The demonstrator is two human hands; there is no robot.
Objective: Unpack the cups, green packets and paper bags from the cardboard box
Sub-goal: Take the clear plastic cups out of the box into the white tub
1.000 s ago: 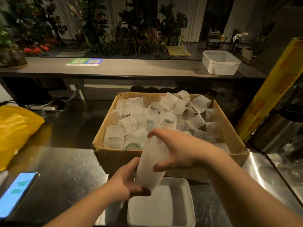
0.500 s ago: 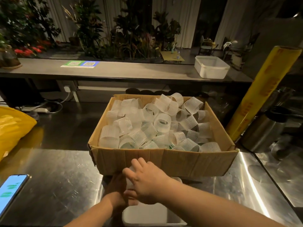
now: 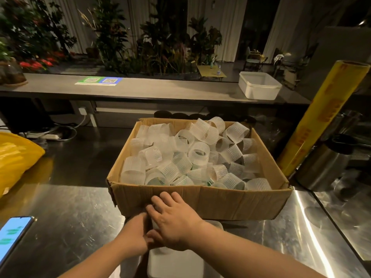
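Cups [image 3: 198,153] show only in the cardboard box [image 3: 230,201] beyond; nearest me, over the white tub [image 3: 174,263], my right hand [image 3: 176,223] lies flat, fingers straight and nearly together, covering my left hand [image 3: 134,235], whose grip I cannot tell. My fingertips [image 3: 166,195] seem to meet the box's near wall, so a shove could jolt that loose heap, piled to the rim, and spill it, or bump the box toward the leaning yellow roll [image 3: 325,117].

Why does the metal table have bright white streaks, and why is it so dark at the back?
Head view: light glares off the shiny steel table in streaks; the plants behind sit in dim light.
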